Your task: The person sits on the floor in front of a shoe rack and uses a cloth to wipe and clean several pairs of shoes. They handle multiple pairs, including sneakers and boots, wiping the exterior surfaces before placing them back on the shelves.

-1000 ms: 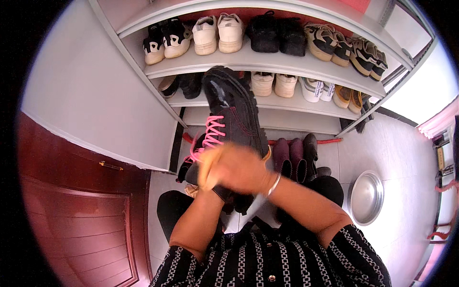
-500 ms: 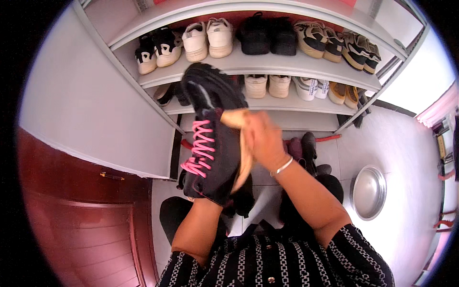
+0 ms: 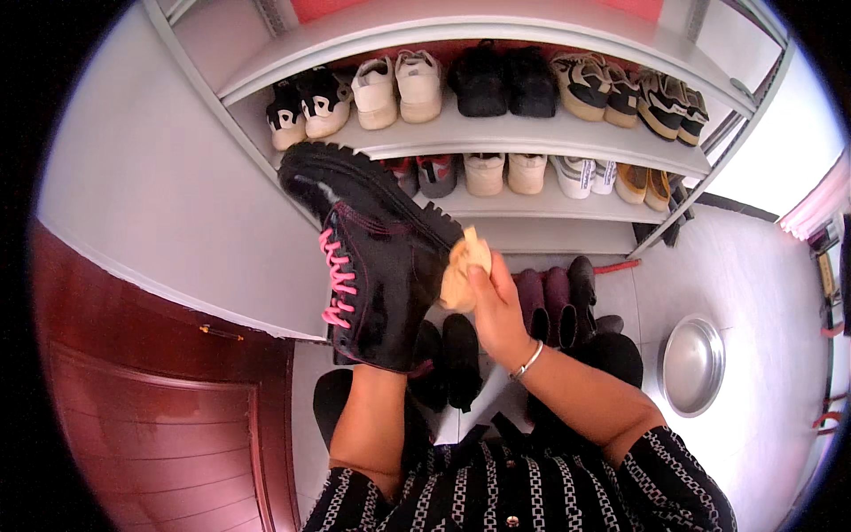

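A glossy black ankle boot (image 3: 377, 275) with pink laces and a ridged sole is held up in front of me, its toe tilted to the upper left. My left forearm (image 3: 377, 399) runs into the boot's opening. The left hand is inside and bears the boot's weight, but its fingers are hidden. My right hand (image 3: 503, 315), with a bangle on the wrist, pinches a crumpled yellowish cloth (image 3: 459, 279). The cloth is beside the boot's heel; whether it touches the boot I cannot tell.
A grey shoe rack (image 3: 567, 131) with several pairs of shoes stands ahead. Black footwear (image 3: 461, 355) and purple boots (image 3: 558, 306) are on the floor below. A metal basin (image 3: 694, 365) lies at the right, a red-brown wooden door (image 3: 160, 426) at the left.
The boot has tilted and turned further left, baring more of its side and sole. The cloth, earlier stretched along the boot's side, is now bunched up in my right hand near the heel.
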Demonstrator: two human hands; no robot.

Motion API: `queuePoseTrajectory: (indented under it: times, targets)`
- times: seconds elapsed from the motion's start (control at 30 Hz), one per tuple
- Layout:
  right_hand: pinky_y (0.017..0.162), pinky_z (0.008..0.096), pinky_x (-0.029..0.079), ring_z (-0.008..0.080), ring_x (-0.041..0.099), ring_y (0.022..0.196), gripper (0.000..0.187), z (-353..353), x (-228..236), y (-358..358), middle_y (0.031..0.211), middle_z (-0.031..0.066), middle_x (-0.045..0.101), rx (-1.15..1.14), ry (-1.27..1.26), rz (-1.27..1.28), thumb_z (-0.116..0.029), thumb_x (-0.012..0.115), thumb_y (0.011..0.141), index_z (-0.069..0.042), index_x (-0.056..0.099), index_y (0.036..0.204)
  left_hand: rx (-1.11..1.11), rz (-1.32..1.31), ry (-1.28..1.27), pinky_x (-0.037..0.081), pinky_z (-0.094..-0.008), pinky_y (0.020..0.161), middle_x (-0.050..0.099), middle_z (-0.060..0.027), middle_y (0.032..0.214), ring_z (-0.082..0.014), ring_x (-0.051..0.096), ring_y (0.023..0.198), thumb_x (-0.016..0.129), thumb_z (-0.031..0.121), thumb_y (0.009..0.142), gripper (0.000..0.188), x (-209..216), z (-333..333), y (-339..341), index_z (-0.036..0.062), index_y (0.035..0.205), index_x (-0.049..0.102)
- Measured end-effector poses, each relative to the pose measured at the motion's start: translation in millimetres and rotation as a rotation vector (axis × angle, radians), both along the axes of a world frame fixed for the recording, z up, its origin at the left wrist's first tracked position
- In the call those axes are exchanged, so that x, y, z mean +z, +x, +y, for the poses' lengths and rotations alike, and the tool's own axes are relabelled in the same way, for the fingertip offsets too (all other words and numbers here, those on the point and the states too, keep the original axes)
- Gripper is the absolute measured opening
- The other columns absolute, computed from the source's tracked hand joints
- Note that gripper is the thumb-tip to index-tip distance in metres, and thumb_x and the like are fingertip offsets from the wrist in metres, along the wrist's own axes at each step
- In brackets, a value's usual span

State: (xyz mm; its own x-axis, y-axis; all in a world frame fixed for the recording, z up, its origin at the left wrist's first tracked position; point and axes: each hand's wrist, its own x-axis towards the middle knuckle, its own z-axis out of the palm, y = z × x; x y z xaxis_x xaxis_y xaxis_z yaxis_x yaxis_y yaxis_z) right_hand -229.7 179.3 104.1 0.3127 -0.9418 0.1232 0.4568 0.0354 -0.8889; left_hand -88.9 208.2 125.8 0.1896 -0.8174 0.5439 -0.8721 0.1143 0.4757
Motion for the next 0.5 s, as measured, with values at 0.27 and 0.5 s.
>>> queuePoseTrajectory:
  times: [0.27, 0.5]
  targets:
    - [0.075, 0.034, 0.048, 0.029, 0.06, 0.081, 0.024, -45, 27, -11, 0.097, 0.0146, 0.059, -0.283, -0.652, 0.472, -0.014, 0.049, 0.09, -0.001, 0.051, 0.11, -0.417, 0.824, 0.237, 0.044, -0.0321, 0.088, 0.055, -0.0098, 0.111, -0.0189, 0.051, 0.104, 0.055, 0.017, 0.089, 0.034, -21, -34, -19, 0.0044, 0.119, 0.047]
    - [0.092, 0.0428, 0.041, 0.0269, 0.053, 0.107, 0.029, -50, 48, -33, 0.11, 0.0117, 0.056, -0.283, -1.336, 0.902, -0.013, 0.052, 0.083, -0.002, 0.055, 0.11, -0.528, 0.795, 0.307, 0.04, -0.0349, 0.099, 0.052, -0.012, 0.125, -0.0241, 0.051, 0.113, 0.045, 0.022, 0.094, 0.037, -7, -30, -41, 0.0057, 0.128, 0.044]
